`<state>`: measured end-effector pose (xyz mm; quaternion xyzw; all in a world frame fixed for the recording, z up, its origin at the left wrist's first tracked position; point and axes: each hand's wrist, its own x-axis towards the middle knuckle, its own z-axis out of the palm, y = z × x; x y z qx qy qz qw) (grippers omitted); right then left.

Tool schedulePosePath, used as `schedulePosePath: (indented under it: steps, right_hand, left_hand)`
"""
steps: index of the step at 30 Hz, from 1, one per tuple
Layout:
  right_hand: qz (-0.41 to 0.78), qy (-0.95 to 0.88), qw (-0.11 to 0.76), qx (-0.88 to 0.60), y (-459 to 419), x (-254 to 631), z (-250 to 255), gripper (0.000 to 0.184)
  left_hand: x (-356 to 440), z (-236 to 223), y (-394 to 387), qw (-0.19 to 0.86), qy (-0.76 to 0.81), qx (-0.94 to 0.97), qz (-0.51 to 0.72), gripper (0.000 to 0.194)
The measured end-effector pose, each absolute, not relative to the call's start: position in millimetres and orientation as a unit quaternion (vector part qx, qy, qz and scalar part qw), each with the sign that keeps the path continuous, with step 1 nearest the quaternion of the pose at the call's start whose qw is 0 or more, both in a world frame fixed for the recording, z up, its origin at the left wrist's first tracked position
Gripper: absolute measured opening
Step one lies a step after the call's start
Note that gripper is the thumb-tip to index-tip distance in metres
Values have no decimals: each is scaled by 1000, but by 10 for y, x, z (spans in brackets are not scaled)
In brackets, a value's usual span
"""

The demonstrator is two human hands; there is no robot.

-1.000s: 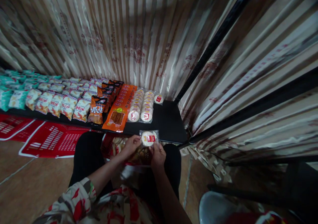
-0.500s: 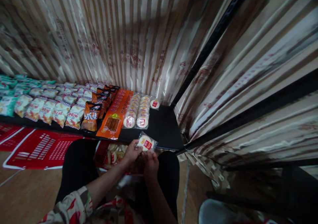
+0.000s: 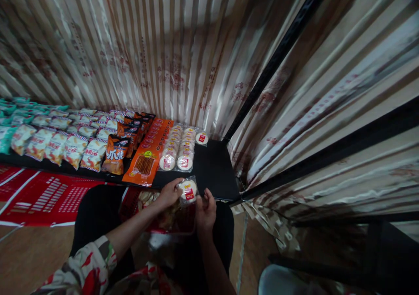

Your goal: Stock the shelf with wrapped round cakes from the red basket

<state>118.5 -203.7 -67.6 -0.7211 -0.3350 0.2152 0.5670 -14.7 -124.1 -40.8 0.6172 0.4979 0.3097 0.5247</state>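
My left hand (image 3: 172,193) pinches the left edge of a clear packet of round white rice crackers (image 3: 188,190) with a red label. The packet is held tilted above the shelf's front edge. Just right of it is my right hand (image 3: 206,210), thumb and index finger apart and holding nothing; whether the thumb tip brushes the wrapper I cannot tell. Two rows of like cracker packets (image 3: 184,162) stand on the black shelf (image 3: 214,166), with a single packet (image 3: 202,138) behind on the right. Below my hands, a red basket (image 3: 176,231) contains more packets, partly hidden by my arms.
Left of the crackers lie a large orange snack bag (image 3: 144,162), small orange bags (image 3: 115,154), white bags (image 3: 93,154) and green bags (image 3: 5,138). Red baskets (image 3: 65,203) lie below the shelf. Black posts (image 3: 278,59) and a striped curtain (image 3: 183,46) border the shelf.
The packet has turned more upright and shifted slightly left in my left hand. My right hand has let go of its lower edge and moved right, its fingers parting.
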Motion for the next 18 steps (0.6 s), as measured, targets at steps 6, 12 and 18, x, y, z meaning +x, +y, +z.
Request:
schedulePosePath:
  steps: [6,12,18]
  right_hand:
    - [260,-373,543,-706,-1940,1362,-523,51]
    - [348,-349,566,-661,-1806,1493,-512,46]
    - [363,-326,587,-646,-1679,1644,-458,37]
  left_hand:
    - [-57,-241,-1147,488,469,679,285,47]
    - [81,-48,-1043,445,483,704,270,43]
    - [304,-103,-890,425,494,707,275,35]
